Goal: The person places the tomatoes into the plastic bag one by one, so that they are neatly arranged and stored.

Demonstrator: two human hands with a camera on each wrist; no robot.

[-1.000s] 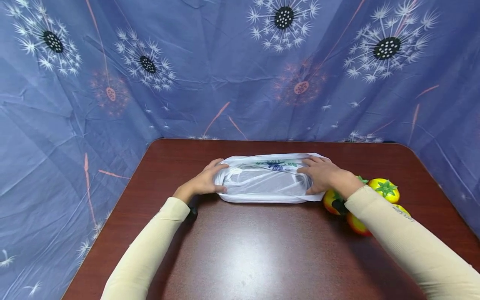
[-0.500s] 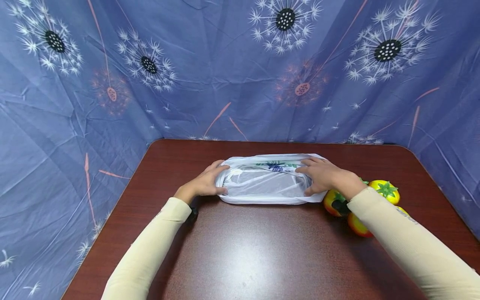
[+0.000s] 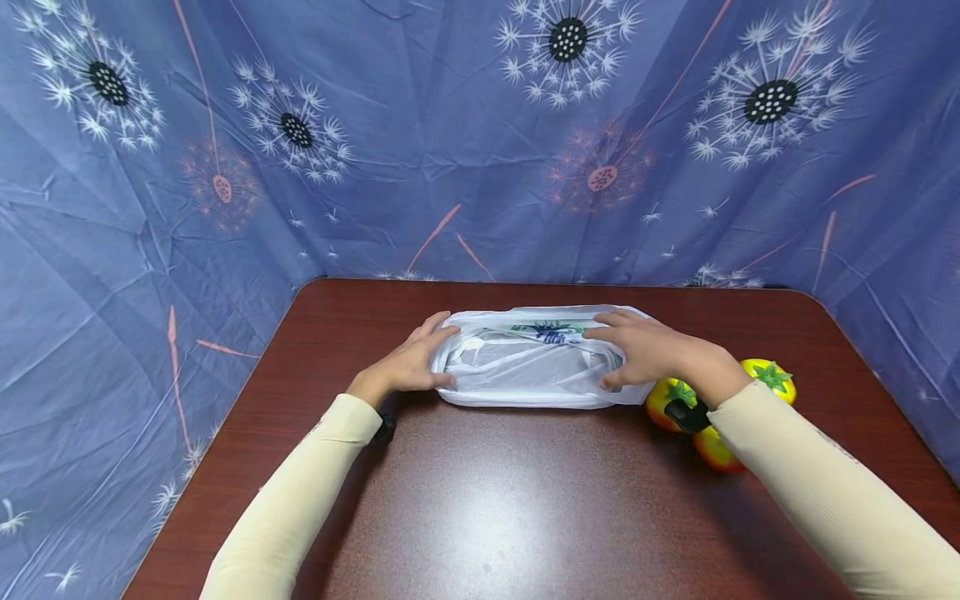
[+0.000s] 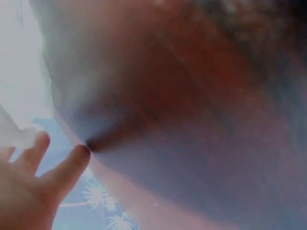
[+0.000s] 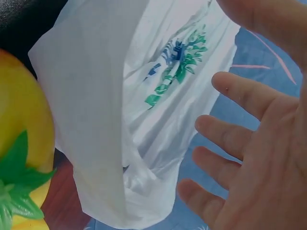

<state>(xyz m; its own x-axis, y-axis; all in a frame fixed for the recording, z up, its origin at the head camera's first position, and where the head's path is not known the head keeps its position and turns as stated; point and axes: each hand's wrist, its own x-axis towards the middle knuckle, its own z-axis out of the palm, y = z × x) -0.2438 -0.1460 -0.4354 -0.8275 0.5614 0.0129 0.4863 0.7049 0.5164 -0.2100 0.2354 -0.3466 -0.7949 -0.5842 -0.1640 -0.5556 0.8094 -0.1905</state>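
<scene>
A white plastic bag (image 3: pixel 525 398) lies on the table with its mouth spread wide and facing up. Green and blue print shows on its far inner side. At the bag's left end is my left hand (image 3: pixel 405 362), thumb and fingers spread apart around that end. My right hand (image 3: pixel 648 354) is over the other end, fingers stretched toward the bag's middle. In the right wrist view, the right hand (image 5: pixel 259 143) has straight, separate fingers beside the bag (image 5: pixel 96 96). The left wrist view is blurred; a piece of the bag (image 4: pixel 17 136) appears behind the left fingers.
Several yellow-and-red fruits with green leafy tops, one of them a fruit (image 3: pixel 770 377) at the back, sit right of the bag, partly under my right forearm. The brown table (image 3: pixel 487 492) has a rounded far edge against a blue dandelion-print cloth (image 3: pixel 450 125).
My right hand has shifted slightly left and up over the bag, its wrist turning a little. The left hand and the bag stay nearly the same.
</scene>
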